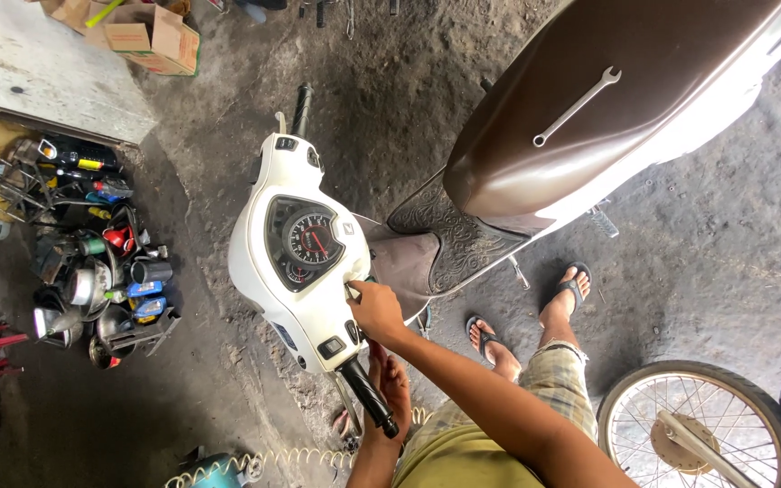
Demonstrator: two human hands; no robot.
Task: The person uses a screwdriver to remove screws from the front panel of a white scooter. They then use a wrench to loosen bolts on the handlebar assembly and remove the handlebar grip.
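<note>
White plastic handlebar cover (296, 271) of a scooter, with a round dark speedometer dial (311, 239) set in it, is the part under the hands; it stands in the middle of the view over a grey, oil-stained concrete floor (390, 117). The right hand (375, 312) is pressed against the cover's rear edge, just behind the dial, with the fingers curled onto a small pale item that is too small to identify; the grip is closed on that edge or item. The left hand (394, 389) is held lower, beside and partly behind the black rubber handlebar grip (369, 398); whether it is closed on anything cannot be told, since the bar hides the fingers.

Judged from this position, the work at the cover edge would be done best with the bar steadied by the left hand, so that the steering does not swing, and with pressure applied evenly along the seam rather than at one point, as thin plastic tabs are liable to crack.

Further out, a long silver open-ended spanner (577, 106) lies on the brown vinyl seat (589, 81), within reach. A spoked wheel (693, 425) lies at the lower right. A heap of metal parts and cans (92, 271) is stacked well apart at the left.
</note>
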